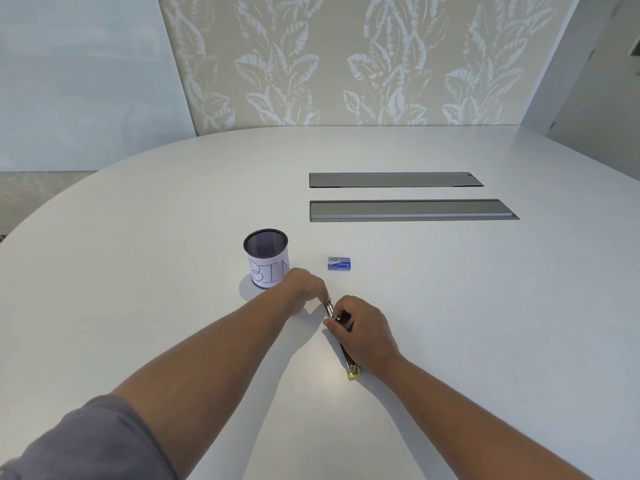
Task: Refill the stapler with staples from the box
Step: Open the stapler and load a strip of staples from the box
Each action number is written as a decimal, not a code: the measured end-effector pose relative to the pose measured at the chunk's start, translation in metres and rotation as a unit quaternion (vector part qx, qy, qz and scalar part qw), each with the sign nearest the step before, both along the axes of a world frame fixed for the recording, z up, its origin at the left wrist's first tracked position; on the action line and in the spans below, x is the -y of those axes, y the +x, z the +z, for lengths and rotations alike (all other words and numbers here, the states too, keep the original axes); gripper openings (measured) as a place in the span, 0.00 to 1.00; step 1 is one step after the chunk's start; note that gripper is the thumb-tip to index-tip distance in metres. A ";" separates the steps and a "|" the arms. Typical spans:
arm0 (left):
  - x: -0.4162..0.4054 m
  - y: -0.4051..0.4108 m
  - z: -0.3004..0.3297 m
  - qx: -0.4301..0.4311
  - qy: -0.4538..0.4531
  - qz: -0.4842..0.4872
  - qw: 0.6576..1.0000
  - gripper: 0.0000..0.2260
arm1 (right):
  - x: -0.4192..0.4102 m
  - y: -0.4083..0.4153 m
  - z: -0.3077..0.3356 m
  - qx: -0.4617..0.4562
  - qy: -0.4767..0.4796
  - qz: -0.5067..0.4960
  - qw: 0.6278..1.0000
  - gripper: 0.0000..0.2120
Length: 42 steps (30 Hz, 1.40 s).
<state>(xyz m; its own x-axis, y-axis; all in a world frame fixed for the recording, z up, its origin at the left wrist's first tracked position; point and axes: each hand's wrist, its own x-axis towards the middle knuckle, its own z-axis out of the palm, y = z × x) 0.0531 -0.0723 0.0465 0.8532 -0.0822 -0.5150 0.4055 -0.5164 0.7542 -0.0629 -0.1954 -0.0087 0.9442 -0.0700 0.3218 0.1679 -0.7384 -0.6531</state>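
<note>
Near the middle of the white tabletop [450, 306], one stapler [341, 344] is lying with its long axis running from near the person diagonally away and leftward, its yellow-tipped end [354, 373] pointing toward the near edge. It is looking slim, metallic and dark. The left hand [304, 289] is pinching its far metal end; the right hand [363, 336] is curling over its middle. One small blue staple box [339, 263] is sitting beyond, beside one mesh cup [266, 259] lettered "BIN".

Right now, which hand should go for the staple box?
Right hand: the staple box lies just beyond it, unobstructed. The left hand grips the stapler at its far end.
</note>
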 end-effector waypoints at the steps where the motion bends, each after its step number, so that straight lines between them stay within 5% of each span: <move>1: 0.000 0.000 0.001 -0.002 0.006 -0.002 1.000 0.20 | 0.000 0.000 0.000 -0.002 -0.001 -0.001 1.000 0.10; 13: 0.005 -0.007 0.006 -0.001 0.074 -0.044 0.996 0.25 | 0.000 0.002 -0.003 -0.012 0.014 0.000 1.000 0.08; 17: 0.007 -0.006 0.006 -0.012 0.068 -0.036 0.997 0.22 | 0.001 0.002 -0.002 -0.013 0.014 -0.002 1.000 0.09; 20: 0.011 -0.010 0.008 -0.005 0.089 -0.033 0.995 0.10 | 0.000 0.002 -0.001 -0.017 0.019 -0.004 1.000 0.09; 36: 0.003 -0.010 0.005 0.047 0.058 -0.036 0.997 0.14 | 0.001 0.001 0.000 -0.016 0.024 -0.006 1.000 0.09; 40: 0.004 -0.012 0.004 0.032 0.044 -0.036 0.998 0.03 | 0.000 0.001 0.000 -0.013 0.022 -0.002 1.000 0.09; 42: 0.006 -0.012 0.005 0.030 0.049 -0.023 0.998 0.10 | 0.001 0.001 0.000 -0.013 0.022 -0.003 1.000 0.09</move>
